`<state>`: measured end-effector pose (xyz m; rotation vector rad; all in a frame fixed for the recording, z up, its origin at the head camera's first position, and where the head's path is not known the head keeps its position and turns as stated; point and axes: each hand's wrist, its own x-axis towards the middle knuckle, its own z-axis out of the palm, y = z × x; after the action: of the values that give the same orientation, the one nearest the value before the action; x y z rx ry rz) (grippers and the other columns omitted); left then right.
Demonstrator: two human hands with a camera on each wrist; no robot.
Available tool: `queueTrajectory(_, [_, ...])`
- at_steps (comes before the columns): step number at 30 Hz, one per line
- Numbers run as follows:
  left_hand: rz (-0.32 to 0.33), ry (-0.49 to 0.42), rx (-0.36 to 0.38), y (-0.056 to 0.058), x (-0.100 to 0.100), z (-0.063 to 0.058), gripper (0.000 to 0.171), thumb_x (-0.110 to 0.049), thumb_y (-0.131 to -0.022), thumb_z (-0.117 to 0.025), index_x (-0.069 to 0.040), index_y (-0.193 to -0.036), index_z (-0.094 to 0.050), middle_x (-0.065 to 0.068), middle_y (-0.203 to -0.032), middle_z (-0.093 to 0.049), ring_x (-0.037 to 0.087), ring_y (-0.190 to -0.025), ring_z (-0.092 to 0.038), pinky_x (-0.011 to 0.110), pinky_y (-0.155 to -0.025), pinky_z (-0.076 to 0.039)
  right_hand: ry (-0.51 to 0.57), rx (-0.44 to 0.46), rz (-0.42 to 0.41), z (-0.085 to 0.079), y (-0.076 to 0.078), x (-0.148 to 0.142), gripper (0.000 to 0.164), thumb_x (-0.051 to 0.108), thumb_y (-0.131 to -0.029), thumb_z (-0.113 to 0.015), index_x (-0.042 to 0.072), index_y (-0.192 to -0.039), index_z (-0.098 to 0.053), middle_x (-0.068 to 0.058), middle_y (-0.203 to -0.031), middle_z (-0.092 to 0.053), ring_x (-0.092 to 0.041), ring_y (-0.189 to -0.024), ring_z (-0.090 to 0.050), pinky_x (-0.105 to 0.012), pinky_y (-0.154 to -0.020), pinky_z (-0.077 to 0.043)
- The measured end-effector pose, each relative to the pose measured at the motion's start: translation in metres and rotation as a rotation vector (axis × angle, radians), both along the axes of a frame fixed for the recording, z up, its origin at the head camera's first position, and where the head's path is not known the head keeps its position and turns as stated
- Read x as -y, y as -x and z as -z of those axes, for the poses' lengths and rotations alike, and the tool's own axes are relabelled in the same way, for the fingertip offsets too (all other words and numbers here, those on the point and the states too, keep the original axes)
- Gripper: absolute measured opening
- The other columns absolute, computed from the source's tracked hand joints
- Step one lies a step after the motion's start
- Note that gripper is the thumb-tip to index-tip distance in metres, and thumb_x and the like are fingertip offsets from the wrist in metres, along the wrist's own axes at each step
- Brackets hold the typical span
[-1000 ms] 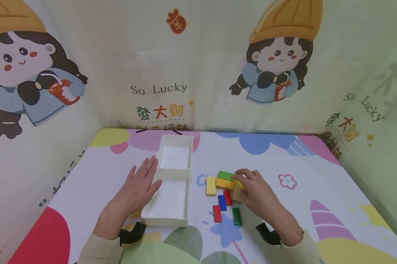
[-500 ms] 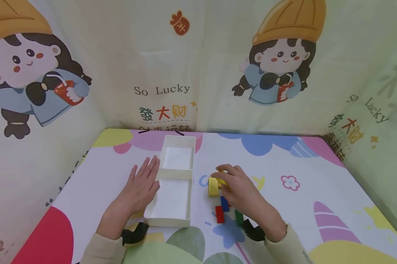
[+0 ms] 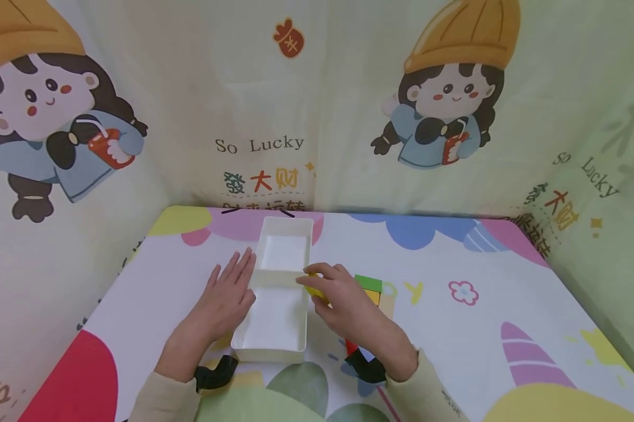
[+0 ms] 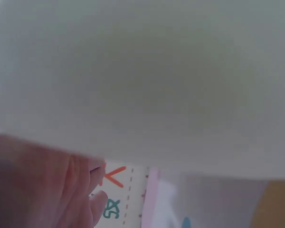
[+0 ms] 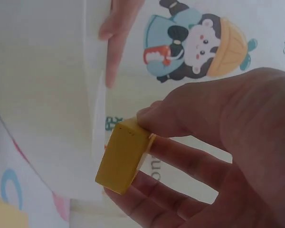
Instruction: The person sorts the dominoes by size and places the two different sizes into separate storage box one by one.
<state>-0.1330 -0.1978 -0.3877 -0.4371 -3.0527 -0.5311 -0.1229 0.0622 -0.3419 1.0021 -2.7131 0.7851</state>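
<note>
Between thumb and fingers, my right hand (image 3: 343, 302) pinches a yellow rectangular block (image 5: 121, 159), held at the right wall of a white two-compartment box (image 3: 268, 355). From the head view I cannot tell whether the block touches the wall. My left hand (image 3: 219, 299) lies with straight fingers along the box's left side, the thumb over its rim. Both compartments show a bare white floor. Pale box wall fills most of the left wrist view, with part of the left hand (image 4: 42, 185) at lower left.
Right of the box, partly behind my right hand and wrist, lie a green block (image 3: 368, 283), an orange block (image 3: 373, 297), a beige block (image 3: 387, 306) and a red block (image 3: 351, 347). The table (image 3: 428, 269) has a patterned cover, with printed cloth hanging behind it.
My right hand has carried the yellow block leftward from the group of blocks to the box's right wall. The left hand has stayed at the box's left side.
</note>
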Motion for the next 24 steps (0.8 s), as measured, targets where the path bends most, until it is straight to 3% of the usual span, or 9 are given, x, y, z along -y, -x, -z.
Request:
queueTrajectory(7, [-0.011,0.003,0.006,0.001,-0.003,0.003,0.065,-0.017,-0.101,-0.036,-0.003,-0.159,-0.012,0.012,-0.168,-0.01,0.037,-0.154,-0.009,0.065,-0.12,-0.008,-0.021,0.045,-0.026,0.005,0.002,0.013,0.042,0.006,-0.092,-0.068,0.017,-0.132,-0.065,-0.004,-0.136,-0.061,-0.021,-0.111,-0.057,-0.029,-0.09,-0.056])
queueTrajectory(13, [-0.011,-0.007,0.036,0.002,-0.003,0.002,0.068,-0.019,-0.1,-0.039,-0.004,-0.159,-0.009,0.011,-0.168,-0.007,0.038,-0.154,-0.008,0.066,-0.12,-0.007,0.019,0.036,-0.045,0.009,0.004,0.021,0.04,0.005,-0.091,-0.068,0.019,-0.129,-0.068,-0.003,-0.138,-0.06,-0.021,-0.112,-0.058,-0.028,-0.09,-0.055])
queueTrajectory(24, [-0.019,-0.002,0.02,0.001,-0.004,-0.001,0.068,-0.018,-0.099,-0.041,-0.004,-0.159,-0.012,0.012,-0.168,-0.01,0.038,-0.154,-0.011,0.067,-0.119,-0.01,0.05,0.044,-0.031,0.018,0.003,0.035,0.036,0.012,-0.091,-0.071,0.019,-0.127,-0.069,-0.003,-0.142,-0.057,-0.02,-0.121,-0.057,-0.024,-0.095,-0.054])
